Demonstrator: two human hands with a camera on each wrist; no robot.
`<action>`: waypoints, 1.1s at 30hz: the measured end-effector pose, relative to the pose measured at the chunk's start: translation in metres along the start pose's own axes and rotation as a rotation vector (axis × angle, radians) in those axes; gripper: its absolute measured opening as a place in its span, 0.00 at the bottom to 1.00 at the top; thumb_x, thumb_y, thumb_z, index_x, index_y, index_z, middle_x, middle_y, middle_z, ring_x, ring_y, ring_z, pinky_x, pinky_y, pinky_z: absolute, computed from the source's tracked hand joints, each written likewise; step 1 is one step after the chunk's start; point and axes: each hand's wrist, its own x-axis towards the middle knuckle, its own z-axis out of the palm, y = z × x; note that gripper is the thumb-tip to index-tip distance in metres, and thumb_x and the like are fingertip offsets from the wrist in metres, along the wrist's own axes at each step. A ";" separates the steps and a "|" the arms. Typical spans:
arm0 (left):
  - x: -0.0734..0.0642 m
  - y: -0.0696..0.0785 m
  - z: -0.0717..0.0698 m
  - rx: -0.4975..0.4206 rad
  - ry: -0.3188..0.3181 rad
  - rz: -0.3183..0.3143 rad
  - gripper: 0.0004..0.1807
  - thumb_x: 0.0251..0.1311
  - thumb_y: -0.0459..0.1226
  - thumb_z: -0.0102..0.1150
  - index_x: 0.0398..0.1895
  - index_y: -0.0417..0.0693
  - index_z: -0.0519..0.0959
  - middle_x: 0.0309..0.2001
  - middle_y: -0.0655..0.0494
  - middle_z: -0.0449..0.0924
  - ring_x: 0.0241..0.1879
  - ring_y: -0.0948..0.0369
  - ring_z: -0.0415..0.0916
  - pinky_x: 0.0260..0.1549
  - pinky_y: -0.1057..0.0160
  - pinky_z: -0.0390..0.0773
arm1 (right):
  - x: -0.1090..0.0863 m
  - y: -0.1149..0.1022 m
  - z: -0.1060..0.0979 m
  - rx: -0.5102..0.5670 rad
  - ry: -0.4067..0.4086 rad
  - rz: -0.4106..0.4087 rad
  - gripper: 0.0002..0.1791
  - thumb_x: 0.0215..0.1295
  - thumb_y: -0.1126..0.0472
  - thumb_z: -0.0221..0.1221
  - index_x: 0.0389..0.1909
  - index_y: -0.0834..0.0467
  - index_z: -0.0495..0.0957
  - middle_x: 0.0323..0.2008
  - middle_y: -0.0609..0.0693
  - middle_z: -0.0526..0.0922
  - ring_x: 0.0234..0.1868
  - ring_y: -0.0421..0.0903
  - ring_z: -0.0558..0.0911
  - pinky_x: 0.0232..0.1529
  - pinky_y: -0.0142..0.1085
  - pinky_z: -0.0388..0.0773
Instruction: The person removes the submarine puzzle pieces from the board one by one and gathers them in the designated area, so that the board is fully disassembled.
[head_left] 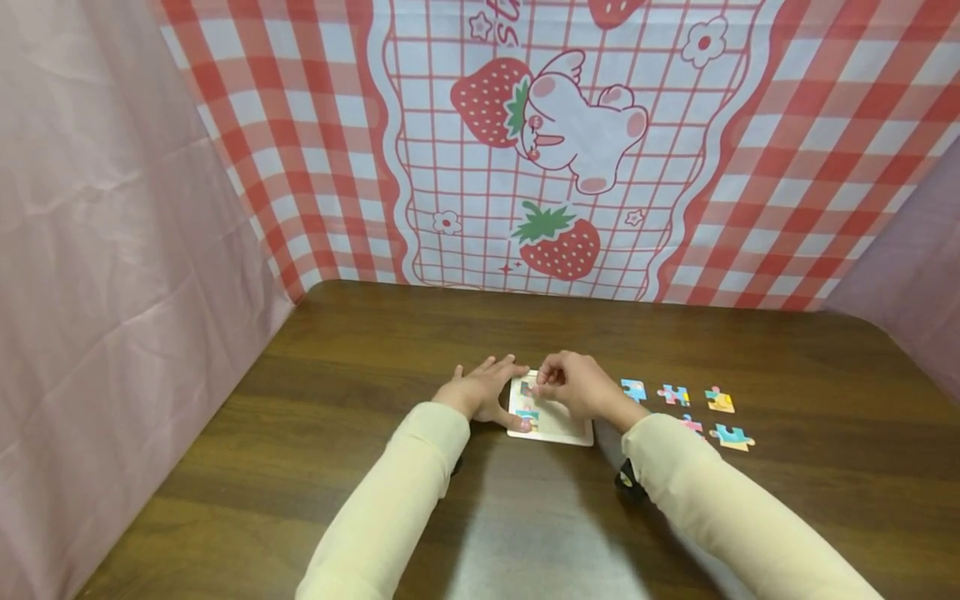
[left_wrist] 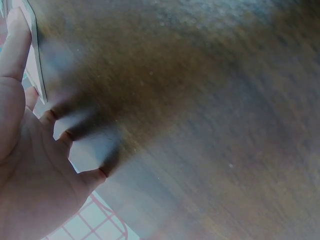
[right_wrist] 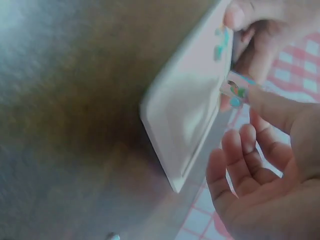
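A pale wooden puzzle tray (head_left: 558, 438) lies flat on the table between both hands. My left hand (head_left: 480, 393) spreads its fingers at the tray's left side, thumb resting on the near left part and fingertips by the far left corner. Close to that thumb, a colourful puzzle piece (head_left: 526, 414) lies in the tray. My right hand (head_left: 581, 385) is over the tray's far part and pinches another jigsaw piece (right_wrist: 236, 92) between thumb and forefinger, its other fingers loosely curled. In the right wrist view this piece is tilted at the tray's far left edge.
Right of the tray, several loose pieces lie face up on the brown wooden table (head_left: 337, 375), among them a yellow one (head_left: 720, 400) and a blue one (head_left: 732, 437). A red checked cloth (head_left: 315, 150) hangs behind; a pink curtain (head_left: 112, 250) hangs at left.
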 end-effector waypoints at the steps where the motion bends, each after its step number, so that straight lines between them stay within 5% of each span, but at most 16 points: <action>1: 0.000 0.000 0.000 0.002 -0.001 0.000 0.51 0.57 0.57 0.72 0.81 0.64 0.57 0.83 0.59 0.42 0.81 0.55 0.37 0.75 0.37 0.37 | 0.000 0.001 -0.002 0.008 0.013 0.005 0.08 0.64 0.63 0.69 0.29 0.57 0.80 0.30 0.49 0.77 0.33 0.43 0.74 0.35 0.35 0.71; 4: 0.001 -0.001 0.000 0.002 0.001 0.002 0.50 0.57 0.57 0.72 0.81 0.63 0.57 0.83 0.58 0.42 0.81 0.55 0.38 0.75 0.36 0.37 | -0.001 0.003 -0.009 0.030 0.035 0.021 0.07 0.65 0.63 0.68 0.29 0.58 0.81 0.29 0.48 0.79 0.32 0.43 0.74 0.35 0.36 0.71; 13: 0.000 -0.001 0.001 0.003 0.003 -0.013 0.51 0.56 0.57 0.72 0.81 0.65 0.57 0.82 0.59 0.43 0.81 0.56 0.38 0.75 0.38 0.37 | -0.010 0.013 -0.017 0.070 -0.080 0.049 0.07 0.62 0.62 0.70 0.28 0.59 0.82 0.25 0.45 0.78 0.29 0.41 0.73 0.31 0.34 0.70; 27: 0.018 -0.010 0.010 0.008 -0.007 -0.032 0.52 0.54 0.60 0.71 0.81 0.70 0.55 0.83 0.64 0.39 0.81 0.58 0.35 0.75 0.38 0.34 | -0.014 0.010 -0.010 -0.246 -0.060 0.009 0.16 0.54 0.50 0.76 0.37 0.56 0.86 0.37 0.49 0.79 0.36 0.46 0.77 0.39 0.45 0.78; 33: 0.023 -0.013 0.012 0.005 -0.007 -0.030 0.53 0.52 0.61 0.72 0.81 0.71 0.55 0.83 0.65 0.38 0.81 0.58 0.34 0.74 0.38 0.32 | -0.016 0.011 -0.010 -0.268 -0.035 -0.062 0.14 0.52 0.55 0.77 0.37 0.55 0.88 0.36 0.50 0.80 0.37 0.47 0.78 0.39 0.45 0.78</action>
